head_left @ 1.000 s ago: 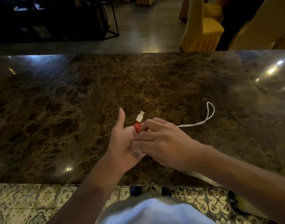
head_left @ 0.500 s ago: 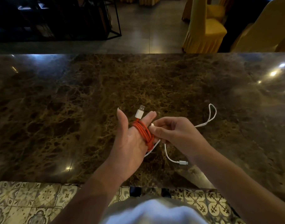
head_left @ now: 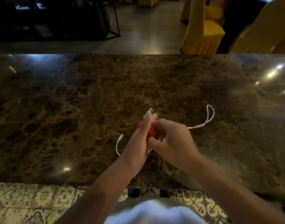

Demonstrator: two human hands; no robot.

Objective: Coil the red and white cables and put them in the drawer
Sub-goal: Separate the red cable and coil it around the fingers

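The red cable (head_left: 150, 130) is wound in a coil around the straight fingers of my left hand (head_left: 138, 143), held upright over the marble counter (head_left: 90, 102). Its white USB plug (head_left: 149, 111) sticks up by the fingertips. My right hand (head_left: 174, 139) presses against the left one, fingers curled round the white cable (head_left: 208, 117). That cable trails right in a loop lying on the counter. Its other end, a small white plug (head_left: 121, 136), hangs in the air left of my left wrist. No drawer is in view.
Yellow covered chairs (head_left: 203, 33) stand beyond the counter's far edge at the right. A dark metal-framed shelf (head_left: 106, 18) is at the far left. Patterned floor tiles (head_left: 33, 201) show below the counter's near edge.
My left hand has turned edge-on, hiding most of the red coil. The right hand has closed in against it, and the white cable's loose plug end has swung from the right side to the left.
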